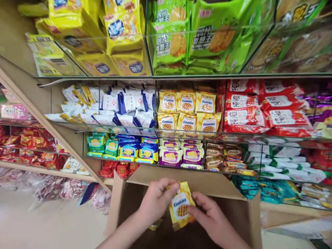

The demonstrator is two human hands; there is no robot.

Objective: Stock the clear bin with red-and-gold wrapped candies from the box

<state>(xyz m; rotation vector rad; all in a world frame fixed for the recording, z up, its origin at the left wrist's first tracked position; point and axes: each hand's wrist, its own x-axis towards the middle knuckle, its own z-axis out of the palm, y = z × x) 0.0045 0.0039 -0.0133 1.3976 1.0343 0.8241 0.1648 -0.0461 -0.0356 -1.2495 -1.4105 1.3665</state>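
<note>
Over an open cardboard box (pixel 218 185), a yellow packet of cookies (pixel 178 209) hangs between my two hands, its printed front facing me. My left hand (pixel 158 197) pinches the packet's upper left corner. On its right side, my right hand (pixel 207 212) grips the packet with the thumb across the front. Deep in the dark box, part of another packet (pixel 155 226) shows below my left wrist; most of it is hidden. Matching yellow cookie packets (pixel 187 112) stand in two visible rows on the middle shelf, straight ahead and above the box.
White and blue packets (pixel 124 103) fill the shelf left of the cookies, and red packets (pixel 259 107) the right. Glass fronts edge the shelves. Green biscuit bags (pixel 207 38) sit above. Wrapped bags (pixel 70 190) lie on the floor at left. A slanted wooden panel (pixel 52 131) divides the shelving.
</note>
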